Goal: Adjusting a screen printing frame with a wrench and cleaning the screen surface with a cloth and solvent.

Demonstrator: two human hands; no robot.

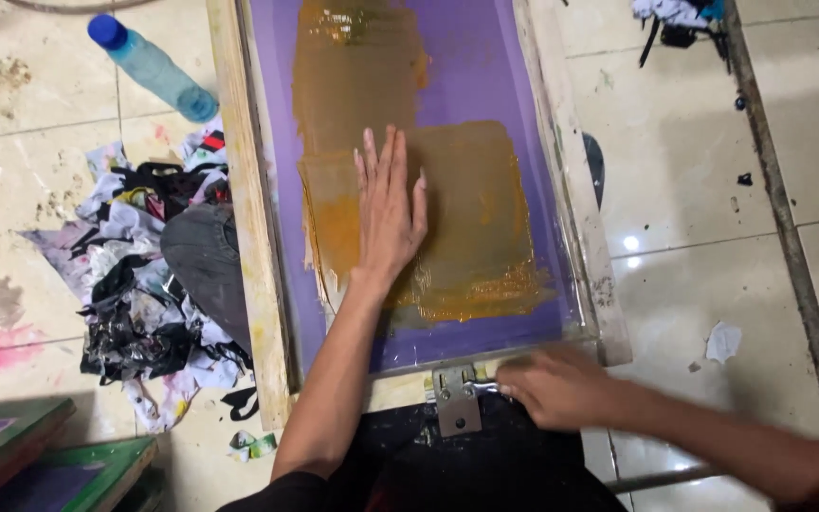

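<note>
Nearest, right hand [554, 384] has fingers closed on the metal hinge clamp [457, 398] at the near edge of the screen frame [248, 218] while left hand [389, 213] lies flat, fingers spread, on the ochre-inked purple mesh [485, 66]: frame-securing step, likely calling for steady pressure.

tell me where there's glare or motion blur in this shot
Head view: the right hand by the metal hinge clamp is smeared with motion blur; the left hand, flat on the purple screen, is sharp. Glare shows as bright spots on the floor tiles and a sheen on the wet ochre ink.
</note>
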